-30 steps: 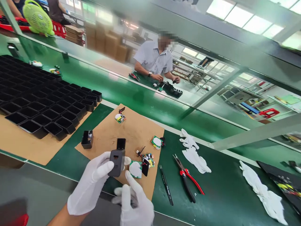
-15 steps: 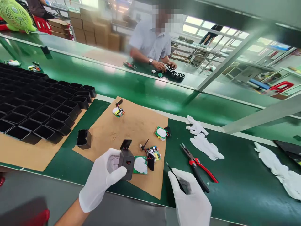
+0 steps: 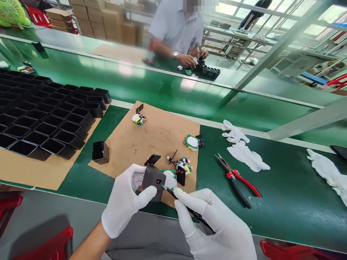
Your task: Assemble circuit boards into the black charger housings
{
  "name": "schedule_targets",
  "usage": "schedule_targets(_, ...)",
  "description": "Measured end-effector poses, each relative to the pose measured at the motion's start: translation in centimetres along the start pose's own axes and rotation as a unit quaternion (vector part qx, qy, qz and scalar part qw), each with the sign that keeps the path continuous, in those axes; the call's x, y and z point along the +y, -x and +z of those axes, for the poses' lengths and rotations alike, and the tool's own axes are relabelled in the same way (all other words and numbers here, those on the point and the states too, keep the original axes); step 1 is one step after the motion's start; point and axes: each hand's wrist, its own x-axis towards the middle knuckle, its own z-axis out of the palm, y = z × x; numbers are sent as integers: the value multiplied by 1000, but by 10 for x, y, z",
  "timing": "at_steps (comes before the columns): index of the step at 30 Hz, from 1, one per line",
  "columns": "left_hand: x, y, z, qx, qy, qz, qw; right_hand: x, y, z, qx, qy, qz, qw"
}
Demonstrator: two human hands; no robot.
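Case (image 3: 148, 177) sits pinched in your left hand (image 3: 123, 198), just left of your right hand (image 3: 219, 220), which pinches tweezers (image 3: 199, 216) whose tips could scratch the case should either grip slip.

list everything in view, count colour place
Flat near worktop: one, dark green, centre
Flat cardboard sheets: two, brown, left and centre
Open boxy plastic casings: dozens, black, left sheet
Loose open casing: one, black, centre sheet's left edge
Circuit boards: at least four, multicoloured, centre sheet; others left
Metal pliers: one, red-black handles, right
Cloth gloves: count unclear, white, right
Stacked cardboard boxes: several, brown, background left
Plastic fan: one, lime green, top left
Plastic seats, apparently: several, red, lower edges
Co-workers: at least two, pale shirt opposite, dark clothes top right
Slim tweezers: one, black, lower centre
Held boxy casing: one, black, lower centre
Left grip: one, white-gloved, around held casing
Right grip: one, white-gloved, around tweezers
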Motion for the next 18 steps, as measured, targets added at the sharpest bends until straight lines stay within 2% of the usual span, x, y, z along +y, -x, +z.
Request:
schedule_targets(5,-4,6,5,49,-82,38,995,-1,8,9,24,22,4,999)
schedule_targets(8,-10,10,7,74,-133,59,987,-2,12,11,14,51,15,998)
schedule_targets(11,-15,13,7,80,-170,81,979,-5,12,9,-5,85,15,996)
schedule_targets(18,-18,15,11,111,-251,165,947,-12,7,13,15,135,25,990)
